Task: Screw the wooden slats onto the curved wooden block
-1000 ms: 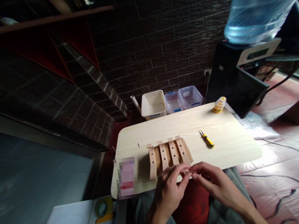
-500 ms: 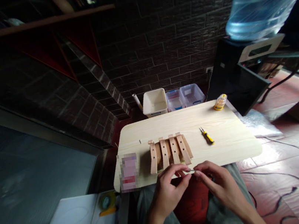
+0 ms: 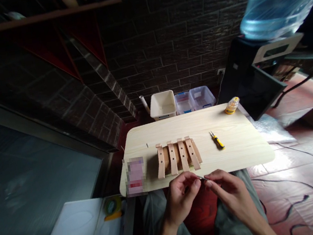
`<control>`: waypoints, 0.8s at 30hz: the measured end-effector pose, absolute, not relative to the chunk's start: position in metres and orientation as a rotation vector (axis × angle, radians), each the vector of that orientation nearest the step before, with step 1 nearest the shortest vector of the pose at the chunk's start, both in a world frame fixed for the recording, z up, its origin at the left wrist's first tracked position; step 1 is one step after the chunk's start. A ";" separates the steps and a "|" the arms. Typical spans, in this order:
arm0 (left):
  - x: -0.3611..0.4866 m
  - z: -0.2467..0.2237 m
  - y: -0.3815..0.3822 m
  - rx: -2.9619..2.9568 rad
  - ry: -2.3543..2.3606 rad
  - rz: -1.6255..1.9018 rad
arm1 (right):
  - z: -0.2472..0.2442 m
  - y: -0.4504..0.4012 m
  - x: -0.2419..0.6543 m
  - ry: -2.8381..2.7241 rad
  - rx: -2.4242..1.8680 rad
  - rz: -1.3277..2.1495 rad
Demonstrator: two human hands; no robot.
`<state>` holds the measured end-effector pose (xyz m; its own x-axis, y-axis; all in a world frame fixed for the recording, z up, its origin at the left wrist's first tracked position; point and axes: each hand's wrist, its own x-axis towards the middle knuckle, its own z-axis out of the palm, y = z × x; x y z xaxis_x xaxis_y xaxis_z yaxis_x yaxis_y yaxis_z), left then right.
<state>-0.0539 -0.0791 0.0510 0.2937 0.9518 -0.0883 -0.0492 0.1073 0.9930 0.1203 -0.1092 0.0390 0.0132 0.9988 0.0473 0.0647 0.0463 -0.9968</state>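
My left hand (image 3: 182, 196) and my right hand (image 3: 227, 185) meet at the table's near edge, each pinching one end of a small thin metallic piece (image 3: 202, 178), too small to name. Just beyond my left hand, a wooden piece (image 3: 173, 158) with several curved slats, each with dark holes, lies on the pale table (image 3: 241, 156). A yellow and black screwdriver (image 3: 217, 141) rests to its right. Left of the slats' far ends is a tiny dark screw-like piece (image 3: 147, 145).
A clear bottle with a yellow base (image 3: 232, 105) stands at the far right corner. A blurred pink item (image 3: 135, 175) lies at the left. Behind the table are a cream bin (image 3: 162, 104) and clear bins (image 3: 201, 98). Cables lie on the floor at right.
The fingers of both hands have shifted slightly around the small thin piece, which is now tilted a little differently. The view has moved slightly; the table items look unmoved.
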 end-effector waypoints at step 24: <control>-0.061 0.013 -0.087 1.717 1.478 0.724 | 0.022 -0.103 0.131 -1.158 -1.312 1.190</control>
